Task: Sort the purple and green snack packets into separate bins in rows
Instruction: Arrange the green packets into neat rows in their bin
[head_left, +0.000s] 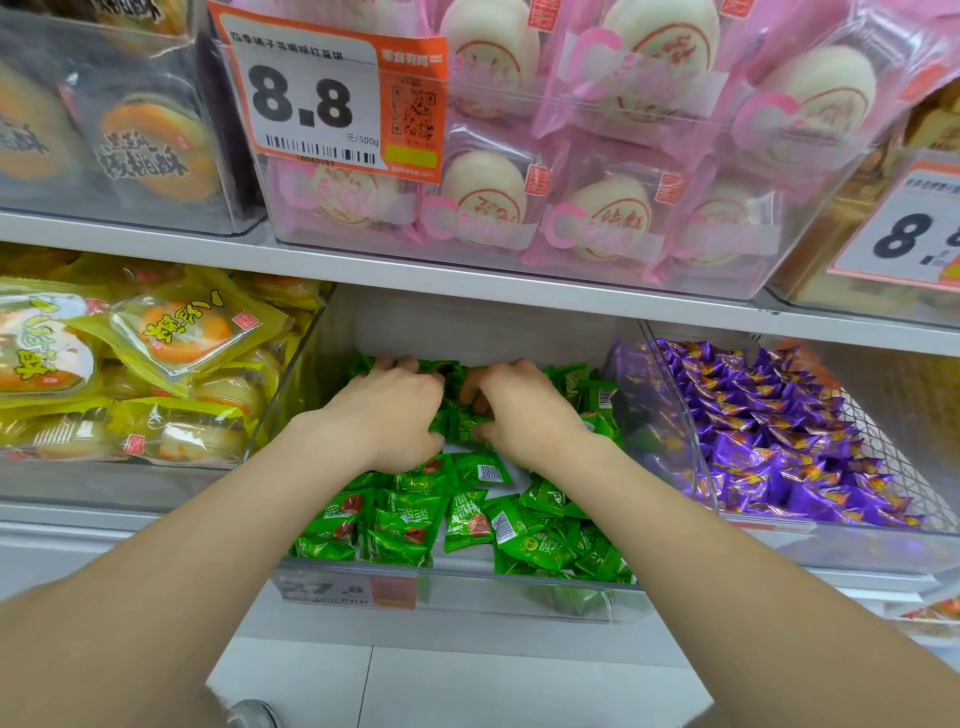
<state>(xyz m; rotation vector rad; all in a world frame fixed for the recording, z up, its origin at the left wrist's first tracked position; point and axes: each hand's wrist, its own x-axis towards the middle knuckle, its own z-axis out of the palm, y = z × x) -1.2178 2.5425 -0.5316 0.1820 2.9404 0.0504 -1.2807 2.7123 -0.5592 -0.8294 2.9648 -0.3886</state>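
Down inside the clear middle bin (467, 592), I see my left hand (395, 415) and right hand (524, 410) side by side, each with fingers curled round green packets (410, 519) toward the back. Purple packets (769, 431) fill the neighbouring bin (675, 395) on the right.

Orange-edged price tag (317, 98) on the pink bun bin (467, 262): "8.8", "元/500g", plus barcode and QR code. Its headline characters are too blurred to read. Second price tag (909, 228) at far right: "8.", rest cut by frame edge. Small tag (348, 590) on the green packet bin (519, 592) front: looks like "27.8", blurred. Pink packets (597, 223) carry a large "C". Other packet print is illegible.
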